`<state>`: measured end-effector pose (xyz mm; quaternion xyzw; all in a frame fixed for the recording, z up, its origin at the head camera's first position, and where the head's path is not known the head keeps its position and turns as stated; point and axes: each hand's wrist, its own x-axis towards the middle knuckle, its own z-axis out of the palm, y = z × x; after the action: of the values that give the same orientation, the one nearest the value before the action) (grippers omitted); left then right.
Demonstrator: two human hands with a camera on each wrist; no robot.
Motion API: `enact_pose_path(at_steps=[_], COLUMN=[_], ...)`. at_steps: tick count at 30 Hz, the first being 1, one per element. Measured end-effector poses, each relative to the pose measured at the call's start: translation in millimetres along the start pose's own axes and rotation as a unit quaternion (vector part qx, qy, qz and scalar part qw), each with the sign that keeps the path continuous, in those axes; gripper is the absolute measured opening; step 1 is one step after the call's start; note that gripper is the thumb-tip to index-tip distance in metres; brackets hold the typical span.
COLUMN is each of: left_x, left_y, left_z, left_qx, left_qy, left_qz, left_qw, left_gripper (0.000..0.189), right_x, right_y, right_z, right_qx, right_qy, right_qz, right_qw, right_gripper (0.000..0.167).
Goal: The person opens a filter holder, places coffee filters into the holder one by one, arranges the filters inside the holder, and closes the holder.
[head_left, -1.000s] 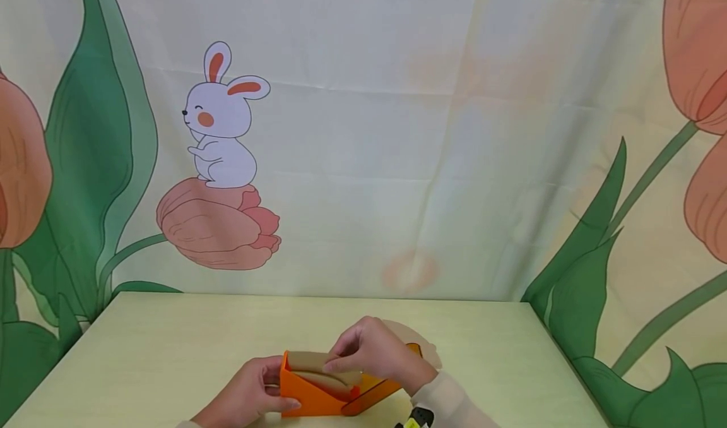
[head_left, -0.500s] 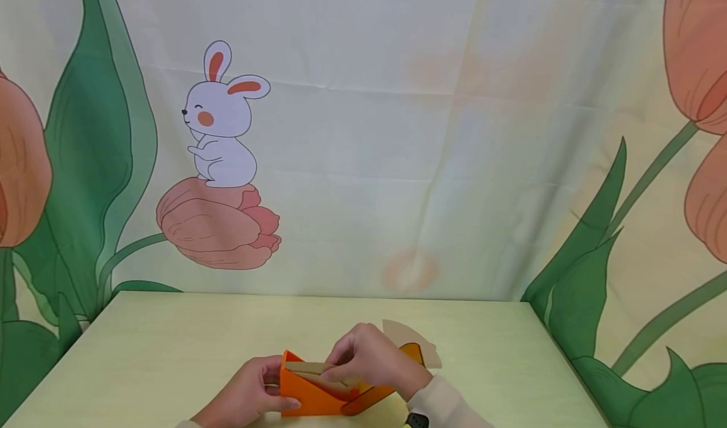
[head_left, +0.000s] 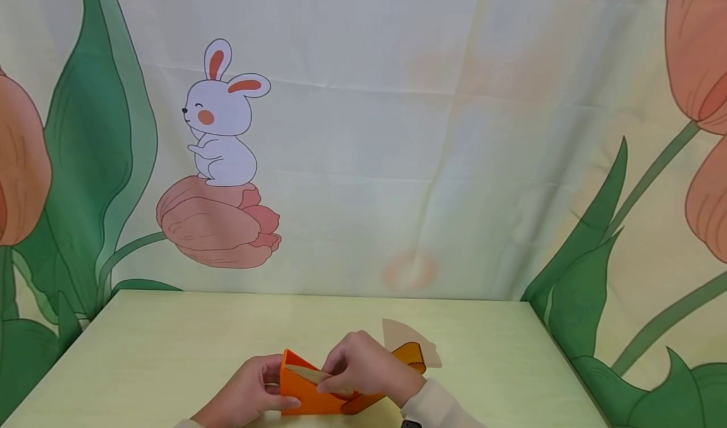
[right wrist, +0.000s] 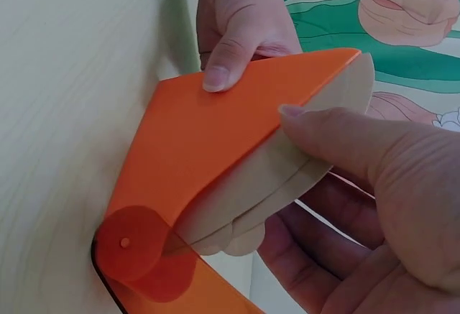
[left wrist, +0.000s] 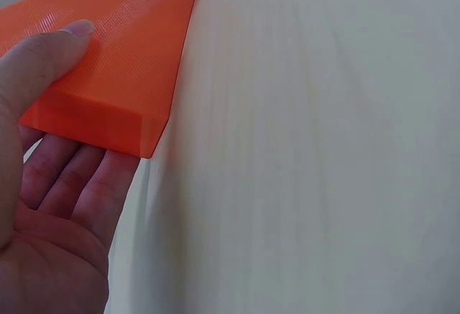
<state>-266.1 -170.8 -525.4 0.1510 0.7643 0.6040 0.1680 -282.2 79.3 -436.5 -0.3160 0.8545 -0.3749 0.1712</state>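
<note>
An orange case (head_left: 312,395) with a pivoting lid (head_left: 410,353) stands tilted low in the head view. My left hand (head_left: 250,387) grips its left end, thumb on the front face and fingers behind, as the left wrist view shows. Beige fan-shaped papers (right wrist: 251,174), which look like cone coffee filters, sit partly inside the case. My right hand (head_left: 366,365) pinches them by their upper edge, with the thumb tip against the case's rim. In the right wrist view the lid hangs swung out at a round hinge (right wrist: 129,243). The papers' lower part is hidden inside the case.
Behind the lid a single beige coffee filter (head_left: 400,334) lies flat on the pale table (head_left: 500,365). A printed cloth (head_left: 363,137) with a rabbit and tulips hangs at the table's far edge.
The right hand has moved down and slightly left, and the coffee filters have sunk deeper into the case. The left hand and case have stayed nearly still.
</note>
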Motion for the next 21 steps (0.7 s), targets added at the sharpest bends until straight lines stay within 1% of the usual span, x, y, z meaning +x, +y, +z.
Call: enact_pose_path(at_steps=[6, 9, 12, 15, 18, 21], left_x=[0.0, -0.1, 0.0, 0.4, 0.9, 0.9], left_y=[-0.5, -1.2, -2.4, -2.8, -2.3, -1.7], left_z=[0.0, -0.3, -0.8, -0.8, -0.5, -0.7], left_qx=[0.002, 0.001, 0.001, 0.001, -0.002, -0.003], left_qy=[0.001, -0.001, -0.004, -0.004, -0.002, -0.002], left_qz=[-0.005, -0.001, 0.005, 0.006, 0.003, 0.002], left_qw=[1.0, 1.0, 1.0, 1.0, 1.0, 1.0], left_gripper=[0.053, 0.053, 0.052, 0.053, 0.054, 0.055], right_x=[-1.5, -0.6, 0.7, 1.6, 1.9, 2.2], right_y=[-4.0, -2.1, 0.0, 0.0, -1.1, -2.5], right_z=[4.8, 7.0, 9.0, 10.5, 11.3, 12.0], right_qx=[-0.022, -0.052, -0.101, -0.127, -0.14, -0.134], right_qy=[-0.005, -0.003, 0.004, 0.01, 0.011, 0.007], right_qz=[0.008, -0.008, -0.032, -0.04, -0.041, -0.032], right_qw=[0.9997, 0.9986, 0.9943, 0.991, 0.9893, 0.9904], right_gripper=[0.01, 0.011, 0.012, 0.009, 0.007, 0.007])
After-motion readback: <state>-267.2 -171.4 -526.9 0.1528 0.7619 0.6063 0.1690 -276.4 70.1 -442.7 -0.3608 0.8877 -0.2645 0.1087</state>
